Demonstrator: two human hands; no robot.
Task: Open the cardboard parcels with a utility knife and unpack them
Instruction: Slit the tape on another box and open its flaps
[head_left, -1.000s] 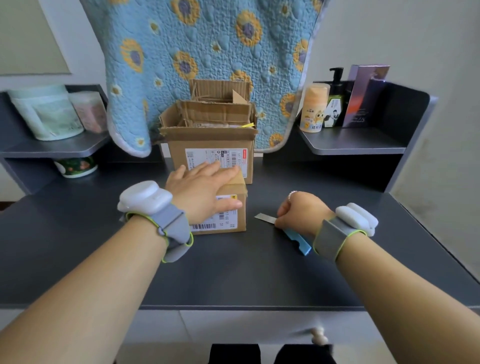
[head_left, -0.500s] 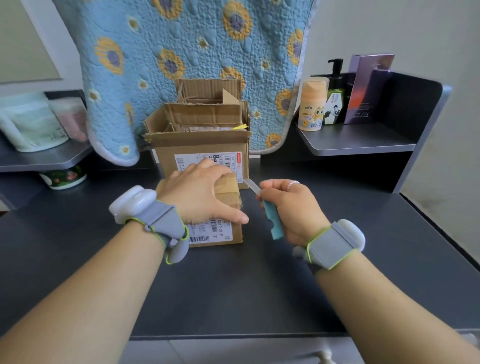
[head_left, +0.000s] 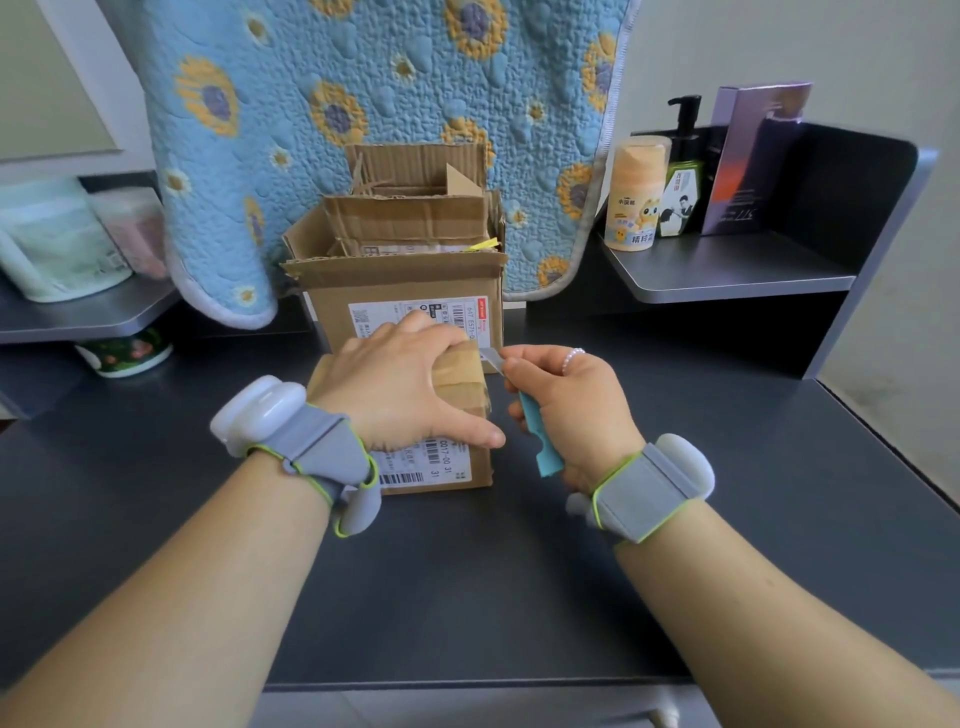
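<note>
A small taped cardboard parcel (head_left: 460, 402) with a shipping label lies on the dark desk (head_left: 467, 597). My left hand (head_left: 400, 389) lies over its top, thumb along the near right edge, holding it down. My right hand (head_left: 566, 405) grips a blue utility knife (head_left: 540, 441); its metal blade (head_left: 491, 358) points at the parcel's far right top corner. Behind stands a bigger opened cardboard box (head_left: 410, 280) with raised flaps and other cardboard inside.
A blue flowered quilt (head_left: 379, 119) hangs behind the boxes. The right shelf (head_left: 727, 270) carries a cream bottle (head_left: 636, 195), a pump bottle (head_left: 683, 171) and a purple box (head_left: 748, 156). The left shelf holds soft packs (head_left: 57, 244), with a bowl (head_left: 124, 351) below.
My right hand lifted the knife off the desk and brought the blade up to the small parcel's top right corner. The left hand stayed on the parcel.
</note>
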